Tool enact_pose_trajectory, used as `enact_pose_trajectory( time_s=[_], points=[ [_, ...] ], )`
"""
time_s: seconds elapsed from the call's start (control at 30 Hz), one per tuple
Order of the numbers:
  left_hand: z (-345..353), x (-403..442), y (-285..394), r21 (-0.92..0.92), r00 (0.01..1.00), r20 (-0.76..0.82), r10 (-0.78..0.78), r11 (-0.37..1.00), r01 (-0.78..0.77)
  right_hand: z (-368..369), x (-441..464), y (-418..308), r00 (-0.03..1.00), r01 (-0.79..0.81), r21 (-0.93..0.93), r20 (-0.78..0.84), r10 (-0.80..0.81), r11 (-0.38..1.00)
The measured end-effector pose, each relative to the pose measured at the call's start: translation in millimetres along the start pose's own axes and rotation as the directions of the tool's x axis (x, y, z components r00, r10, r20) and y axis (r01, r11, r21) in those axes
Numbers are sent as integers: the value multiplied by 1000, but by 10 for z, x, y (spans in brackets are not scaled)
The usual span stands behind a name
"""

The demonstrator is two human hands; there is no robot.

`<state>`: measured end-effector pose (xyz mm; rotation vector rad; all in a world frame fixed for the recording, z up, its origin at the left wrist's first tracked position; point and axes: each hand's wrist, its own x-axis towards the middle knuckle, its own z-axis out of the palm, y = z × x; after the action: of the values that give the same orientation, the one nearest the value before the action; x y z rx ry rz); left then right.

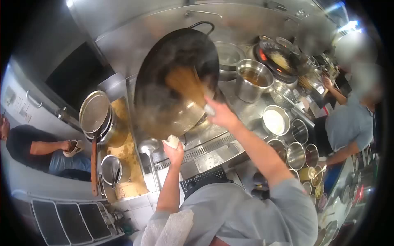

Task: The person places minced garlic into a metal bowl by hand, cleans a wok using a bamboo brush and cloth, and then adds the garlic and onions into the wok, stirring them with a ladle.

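Brushing: looked unfinished tbh, wok [158,88] seemed wet
Right hand [221,115]: was closed round brush [183,84]
Left hand [175,153]: clamped cloth [172,141] against wok

Metal wok [159,84], partly glossy; stockpot [248,91] shiny metal.

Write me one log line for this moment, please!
left hand: holding white cloth at near rim of wok | right hand: gripping brush, bristles inside wok, blurred | wok: tilted
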<state>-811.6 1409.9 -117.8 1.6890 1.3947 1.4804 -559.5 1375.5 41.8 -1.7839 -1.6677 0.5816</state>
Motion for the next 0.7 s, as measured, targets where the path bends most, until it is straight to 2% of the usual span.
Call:
enact_pose_trajectory(
  time_s=[0.03, 0.07, 0.1, 0.17, 0.2, 0.3, 0.33, 0.37, 0.4, 0.43, 0.47, 0.5, 0.53, 0.6, 0.63, 0.67, 0.7],
  points=[
    [36, 15, 77, 31, 999, -39, 22, 999, -21, 35, -94, 102, 982, -83, -150, 157, 106, 985],
    [83, 76, -127, -186, 995, 42, -88, 978, 94, 9, -188, 301, 937, 0, -437, 315, 153, 899],
    [80, 128, -224, -219, 991, 86, -103, 968, 119, -201, -250, 225, 915, 50, -504, 370, 163, 863],
    [58, 162, -130, -247, 990, 46, -133, 959, 140, -833, -350, -169, 854, 168, -614, 481, 197, 771],
    [91, 151, -204, -227, 994, 25, -109, 967, 112, -1009, -310, -303, 880, 201, -700, 437, 188, 686],
    [145, 82, -315, -133, 998, 34, -61, 989, 65, -1210, -120, -388, 996, 66, -664, 86, -12, 745],
    [231, 26, -374, -266, 986, -2, -164, 951, 158, -1083, -34, -285, 996, 39, -501, -46, -71, 865],
    [334, 9, -594, -202, 994, -42, -102, 975, 92, -941, 50, -157, 974, 33, -332, -201, -105, 943],
    [262, 17, -452, -253, 991, 40, -127, 958, 133, -822, 57, -205, 992, -97, -395, -113, 57, 913],
    [228, 1, -135, -187, 993, -5, -117, 976, 114, -565, 147, 68, 994, -72, -603, 20, 105, 794],
    [249, 44, -189, -208, 997, 5, -76, 975, 76, -482, 56, 143, 966, 22, -596, 219, 136, 802],
    [218, 94, -110, -166, 996, 19, -86, 982, 88, -458, -85, 175, 941, 72, -584, 308, 139, 808],
    [242, 143, -209, -219, 992, 23, -127, 967, 129, -620, -214, 0, 920, 150, -599, 375, 110, 787],
    [191, 142, -81, -162, 992, 39, -116, 979, 121, -845, -219, -272, 927, 195, -722, 358, 116, 664],
    [165, 171, -117, -125, 994, 46, -94, 987, 99, -1000, -219, -376, 951, 164, -697, 299, 75, 698],
    [178, 191, -111, -113, 996, 42, -73, 991, 77, -1097, -179, -398, 983, 141, -685, 183, -19, 715],
    [178, 179, -103, -99, 998, 46, -47, 994, 52, -1176, -174, -455, 998, 64, -611, 51, -41, 789]
  ],
)
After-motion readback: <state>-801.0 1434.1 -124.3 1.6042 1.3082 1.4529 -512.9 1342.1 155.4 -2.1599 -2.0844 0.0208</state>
